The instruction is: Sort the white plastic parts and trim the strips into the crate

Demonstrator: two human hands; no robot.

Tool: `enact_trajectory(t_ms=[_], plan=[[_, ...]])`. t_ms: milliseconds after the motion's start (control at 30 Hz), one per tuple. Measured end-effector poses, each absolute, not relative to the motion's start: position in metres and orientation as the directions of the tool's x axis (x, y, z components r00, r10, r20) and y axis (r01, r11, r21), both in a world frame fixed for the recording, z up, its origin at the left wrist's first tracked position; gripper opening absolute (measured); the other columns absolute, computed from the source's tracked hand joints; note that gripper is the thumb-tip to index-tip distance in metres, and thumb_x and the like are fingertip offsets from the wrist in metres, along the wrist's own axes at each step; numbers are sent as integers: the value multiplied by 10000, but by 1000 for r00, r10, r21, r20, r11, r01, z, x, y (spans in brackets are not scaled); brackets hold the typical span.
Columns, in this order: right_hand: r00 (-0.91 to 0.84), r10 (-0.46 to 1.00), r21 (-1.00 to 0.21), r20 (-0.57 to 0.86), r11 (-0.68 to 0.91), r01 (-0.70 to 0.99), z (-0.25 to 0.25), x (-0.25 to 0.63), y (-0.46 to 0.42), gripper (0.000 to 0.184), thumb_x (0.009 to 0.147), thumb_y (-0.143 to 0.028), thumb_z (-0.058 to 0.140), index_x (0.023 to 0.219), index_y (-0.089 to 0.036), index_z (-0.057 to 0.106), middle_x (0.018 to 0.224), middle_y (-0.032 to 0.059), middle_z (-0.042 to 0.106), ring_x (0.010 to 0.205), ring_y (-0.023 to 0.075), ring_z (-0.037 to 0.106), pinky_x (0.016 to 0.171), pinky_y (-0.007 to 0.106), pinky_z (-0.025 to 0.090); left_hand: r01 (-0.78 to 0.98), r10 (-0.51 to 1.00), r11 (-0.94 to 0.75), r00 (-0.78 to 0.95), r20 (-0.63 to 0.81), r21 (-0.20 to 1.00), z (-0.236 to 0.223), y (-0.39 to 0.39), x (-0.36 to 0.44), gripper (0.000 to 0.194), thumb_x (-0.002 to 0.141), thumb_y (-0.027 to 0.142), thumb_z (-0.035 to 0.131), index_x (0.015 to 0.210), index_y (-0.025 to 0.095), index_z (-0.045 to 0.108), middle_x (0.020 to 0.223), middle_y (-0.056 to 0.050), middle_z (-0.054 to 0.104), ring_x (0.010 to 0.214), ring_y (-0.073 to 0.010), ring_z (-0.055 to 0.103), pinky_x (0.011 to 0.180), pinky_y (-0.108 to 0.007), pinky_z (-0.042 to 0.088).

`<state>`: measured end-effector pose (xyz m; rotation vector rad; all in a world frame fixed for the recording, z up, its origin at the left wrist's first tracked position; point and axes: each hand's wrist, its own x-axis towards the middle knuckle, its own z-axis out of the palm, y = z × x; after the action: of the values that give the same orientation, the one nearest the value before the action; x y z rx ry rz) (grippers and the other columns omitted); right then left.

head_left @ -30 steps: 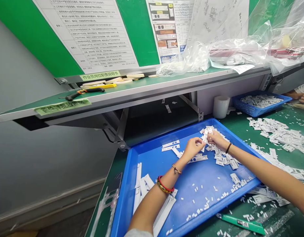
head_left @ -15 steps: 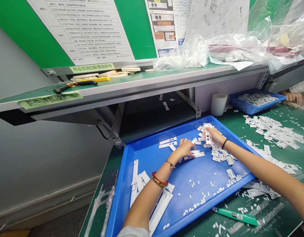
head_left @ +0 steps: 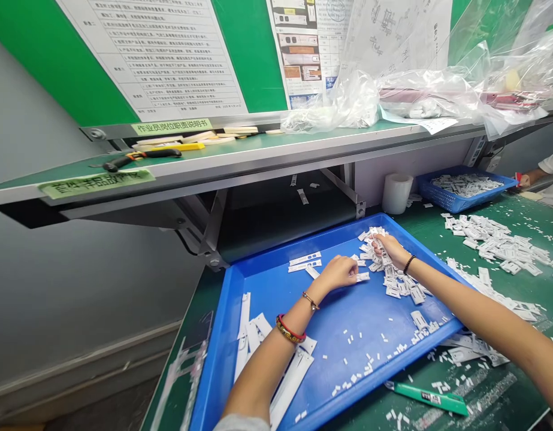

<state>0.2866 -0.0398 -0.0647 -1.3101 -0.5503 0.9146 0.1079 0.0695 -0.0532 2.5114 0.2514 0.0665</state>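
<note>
A big blue tray (head_left: 276, 281) lies in front of me on the green bench. My left hand (head_left: 338, 271) rests in its middle, fingers curled over a white plastic strip (head_left: 361, 277). My right hand (head_left: 390, 248) reaches into a heap of small white plastic parts (head_left: 399, 281) at the tray's far right corner, its fingers bent onto the pieces; whether it grips one is hidden. Two white strips (head_left: 305, 262) lie just left of my left hand. Long white frames (head_left: 258, 335) are stacked at the tray's near left. Tiny white offcuts (head_left: 370, 359) dot the tray floor.
A green utility knife (head_left: 426, 397) lies on the bench by the tray's near right edge. More white parts (head_left: 496, 242) are scattered to the right, near a blue basket (head_left: 465, 185) and a tape roll (head_left: 396, 193). A shelf (head_left: 240, 158) overhangs. Another person's hand (head_left: 525, 178) shows far right.
My hands held one part up together, then parted. The left hand dropped onto a strip on the tray floor; the right hand lowered its part into the heap.
</note>
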Motion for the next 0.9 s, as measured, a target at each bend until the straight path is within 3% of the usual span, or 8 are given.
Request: enact_trajectory(t_ms=[100,267,367,500,700,900], plan=[[522,839,-977,-155,-53,-205,-62,284,-40,364,700,-466,655,906,-182,558,643,-53,464,493,78,358,488,243,297,215,321,-692,947,27,689,-50,76,108,78,689,95,603,717,167,612,727,0,612,724,-161,554,724,-277,419],[376,916,-980,-140,-72,-188,-62,274,-41,365,655,-408,664,905,-177,534,628,-72,430,493,65,315,486,235,231,224,443,-436,896,-8,872,-48,82,111,38,730,158,581,730,136,612,683,-1,607,647,-129,582,660,-252,490],[278,955,-983,-102,-53,-177,-64,269,-41,398,647,-379,673,955,-174,527,601,-89,408,487,59,292,495,231,210,215,469,-294,881,-55,932,-49,82,111,75,746,182,577,686,137,588,628,11,573,589,-111,572,634,-254,531],[287,955,-995,-75,-53,-83,-66,263,-41,462,620,-389,732,967,-182,507,542,-112,392,475,62,290,495,227,211,195,491,-192,867,-78,962,-49,79,111,97,728,197,642,672,137,590,615,16,569,578,-104,574,624,-254,555],[338,940,-990,-46,-88,110,-71,262,-39,330,622,-435,691,659,-204,458,487,-72,422,462,73,333,481,232,260,175,495,-215,868,-48,961,-47,68,116,101,752,213,682,730,131,627,650,-13,621,634,-145,625,642,-285,578],[485,874,-992,-38,-91,85,-78,282,-35,262,688,-403,557,601,-224,387,484,-39,416,476,99,363,471,235,306,242,588,-424,807,61,873,-38,90,110,155,853,224,571,927,140,678,948,-84,693,859,-179,639,774,-289,534]])
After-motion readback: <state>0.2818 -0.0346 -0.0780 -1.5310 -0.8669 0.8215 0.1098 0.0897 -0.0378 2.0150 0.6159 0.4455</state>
